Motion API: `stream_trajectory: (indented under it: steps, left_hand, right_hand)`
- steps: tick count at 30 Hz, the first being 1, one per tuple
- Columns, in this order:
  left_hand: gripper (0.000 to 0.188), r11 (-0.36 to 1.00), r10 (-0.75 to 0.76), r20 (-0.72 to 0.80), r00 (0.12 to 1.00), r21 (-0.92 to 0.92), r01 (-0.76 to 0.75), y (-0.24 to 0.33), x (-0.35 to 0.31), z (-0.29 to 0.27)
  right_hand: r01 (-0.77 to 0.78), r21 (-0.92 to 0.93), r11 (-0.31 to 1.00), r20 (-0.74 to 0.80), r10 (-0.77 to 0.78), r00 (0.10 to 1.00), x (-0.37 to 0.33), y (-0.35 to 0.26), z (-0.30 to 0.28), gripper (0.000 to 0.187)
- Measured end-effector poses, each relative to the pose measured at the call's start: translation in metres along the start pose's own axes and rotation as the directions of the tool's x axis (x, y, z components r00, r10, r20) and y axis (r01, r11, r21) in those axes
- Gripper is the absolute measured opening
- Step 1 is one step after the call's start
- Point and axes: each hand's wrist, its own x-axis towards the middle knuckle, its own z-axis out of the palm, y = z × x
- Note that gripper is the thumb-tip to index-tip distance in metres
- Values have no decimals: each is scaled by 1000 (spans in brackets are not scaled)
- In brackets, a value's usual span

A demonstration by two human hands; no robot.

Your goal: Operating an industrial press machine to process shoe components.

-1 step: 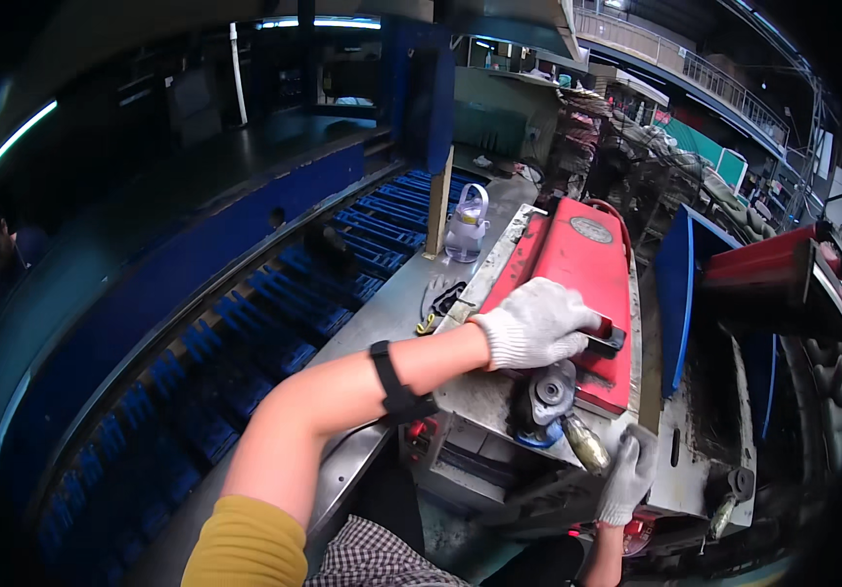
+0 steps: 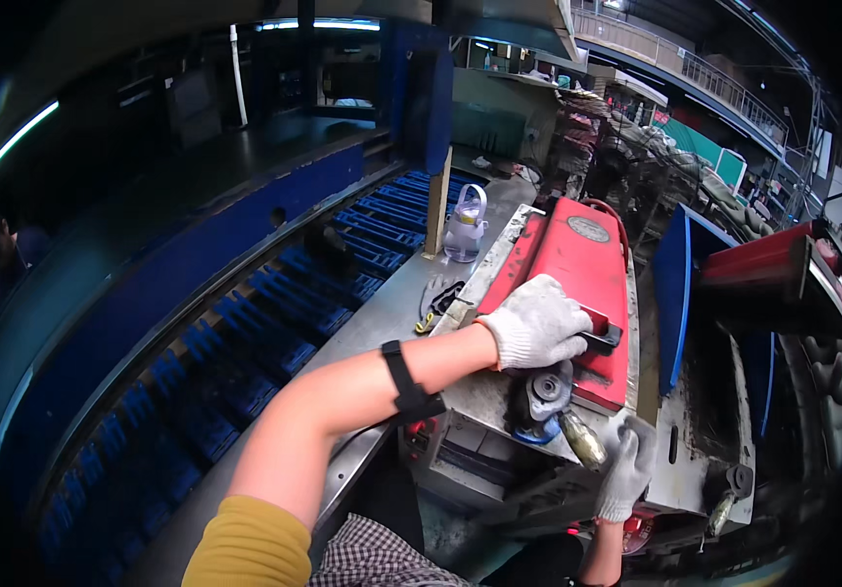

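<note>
My left hand [image 2: 538, 325], in a white knit glove, is closed at the black handle [image 2: 604, 338] on the front end of a red machine cover [image 2: 577, 264]. Its fingers curl at the handle's left side, and the fingertips are partly hidden. The cover lies lowered over a pale, dirt-streaked machine bed. Lower right, my right hand [image 2: 628, 472], gloved too, is at the bed's front edge, thumb and fingers apart. Beside it a worn, yellowish knob-shaped grip [image 2: 583, 440] sticks out from a round grey metal fitting [image 2: 548, 389].
A metal table [image 2: 362, 367] to the left carries a clear bottle [image 2: 465, 225] and a dark looped item [image 2: 445, 298]. Beyond it runs a blue machine [image 2: 245, 313] with slats. A second unit with a raised red cover [image 2: 763, 264] and blue panel [image 2: 680, 293] stands right.
My left hand and forearm have shifted very slightly, with the wristband a little to the right. The red cover and my right hand look almost the same.
</note>
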Motion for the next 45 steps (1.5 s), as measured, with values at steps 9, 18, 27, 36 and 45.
stream_trajectory:
  steps: [9,18,27,36,45]
  left_hand:
    - [50,871,-405,579,707,11,491,29,54,-20]
    - [71,870,-447,547,708,84,485,42,61,-10]
    - [64,877,-447,416,792,30,479,39,54,-1]
    - [68,869,-461,480,746,74,489,46,56,-12]
    - [61,863,-466,433,772,28,505,47,59,-1]
  right_hand:
    - [152,-471,869,480,108,871,16,-91,39,51]
    - [150,-487,860,488,126,864,13,-89,30,57]
    - [109,-457,883,469,135,873,12,-87,31,56]
    - [157,-419,894,458,59,887,11,-75,32,54]
    - [32,-492,870,458,228,859,12,-83,27,54]
